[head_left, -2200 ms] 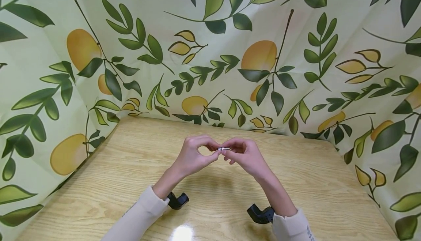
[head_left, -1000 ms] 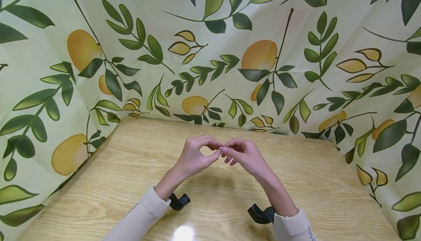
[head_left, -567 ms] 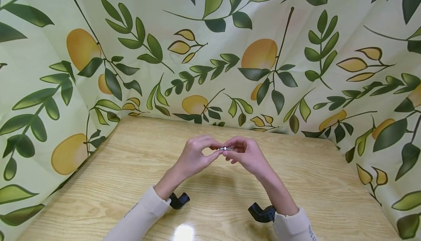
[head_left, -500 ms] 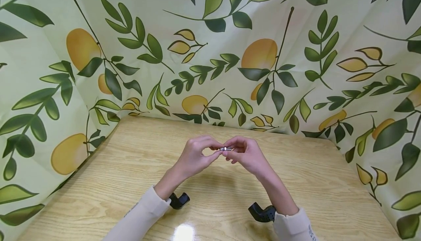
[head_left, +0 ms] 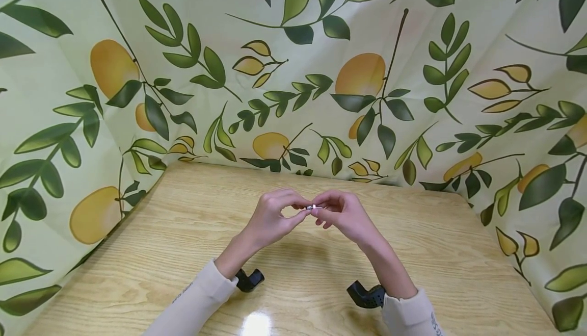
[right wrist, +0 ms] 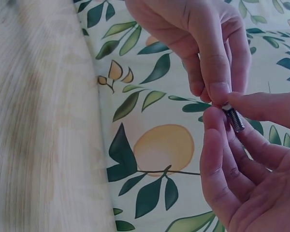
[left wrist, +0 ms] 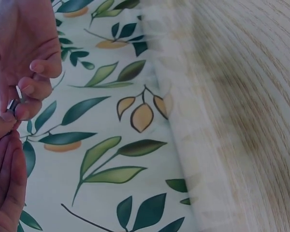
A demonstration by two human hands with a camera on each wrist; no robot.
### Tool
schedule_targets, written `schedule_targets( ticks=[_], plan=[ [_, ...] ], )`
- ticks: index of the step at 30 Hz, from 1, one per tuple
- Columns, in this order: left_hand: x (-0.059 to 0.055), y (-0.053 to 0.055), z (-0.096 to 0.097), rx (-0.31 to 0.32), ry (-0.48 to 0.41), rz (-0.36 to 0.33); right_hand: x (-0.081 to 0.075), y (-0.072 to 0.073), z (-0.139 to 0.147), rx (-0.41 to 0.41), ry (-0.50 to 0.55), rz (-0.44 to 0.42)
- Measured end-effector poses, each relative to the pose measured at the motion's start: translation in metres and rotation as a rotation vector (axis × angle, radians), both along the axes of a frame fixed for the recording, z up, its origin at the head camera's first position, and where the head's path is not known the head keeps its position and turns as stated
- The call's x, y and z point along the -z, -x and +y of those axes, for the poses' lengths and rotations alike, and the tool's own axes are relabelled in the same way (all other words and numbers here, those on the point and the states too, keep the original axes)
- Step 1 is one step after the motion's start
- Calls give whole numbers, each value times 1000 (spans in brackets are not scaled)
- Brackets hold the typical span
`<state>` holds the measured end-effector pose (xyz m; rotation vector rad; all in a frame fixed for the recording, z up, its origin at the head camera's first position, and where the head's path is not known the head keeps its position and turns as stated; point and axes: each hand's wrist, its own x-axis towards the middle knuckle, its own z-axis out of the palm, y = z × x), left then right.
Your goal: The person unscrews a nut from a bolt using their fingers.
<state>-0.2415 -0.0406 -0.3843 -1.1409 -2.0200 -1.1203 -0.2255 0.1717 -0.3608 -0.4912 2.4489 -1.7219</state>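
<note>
Over the middle of the table, both hands meet at a small silver bolt. My left hand pinches one end between thumb and forefinger. From the other side, my right hand holds it with thumb and fingertips, the other fingers loosely bent. In the right wrist view, the threaded shank of the bolt sticks out toward the right palm, while fingertips hide its other end. A short wider band shows on it in the head view; whether that is a nut I cannot tell. Fingers mostly cover the bolt in the left wrist view.
The wood-grain table lies under both hands. Cloth printed with leaves and fruit hangs behind it and along the sides. A black wrist mount sits at the left wrist, another black mount at the right.
About a second ago the right thumb reached further left and covered most of the bolt; it has since drawn back right, uncovering it. The left hand has stayed nearly still.
</note>
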Motion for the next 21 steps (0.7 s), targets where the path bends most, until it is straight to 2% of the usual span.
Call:
schedule_targets(
  ticks=[7, 12, 21],
  plan=[
    [0, 0, 0, -8, -10, 0, -1, 0, 2, -4, -32, -15],
    [0, -1, 0, -1, -17, 0, 1, 1, 3, -27, -17, -36],
    [-1, 0, 0, -4, -25, 24, 0, 0, 0, 15, 32, 40]
  ],
)
